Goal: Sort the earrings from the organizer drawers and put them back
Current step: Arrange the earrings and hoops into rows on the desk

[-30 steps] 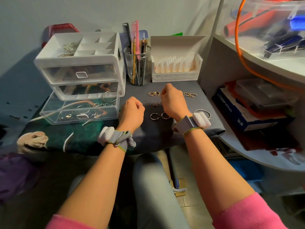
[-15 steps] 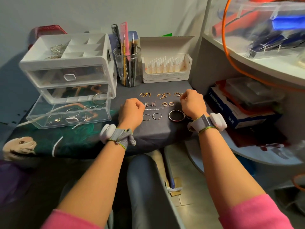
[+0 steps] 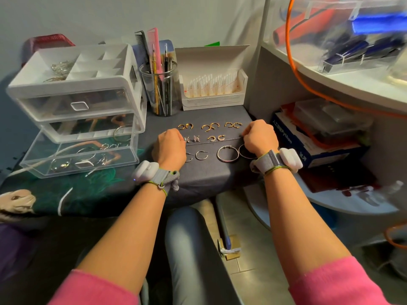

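Earrings (image 3: 210,127); thin chain (image 3: 214,141) between curled fingers (image 3: 248,131)

Six plain gold earrings (image 3: 209,127), four silver hoops (image 3: 228,154), three drawers (image 3: 79,105).

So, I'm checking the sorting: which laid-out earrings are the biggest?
The two silver full hoops at the front row's right end, beside the right hand; every other pair is clearly smaller.
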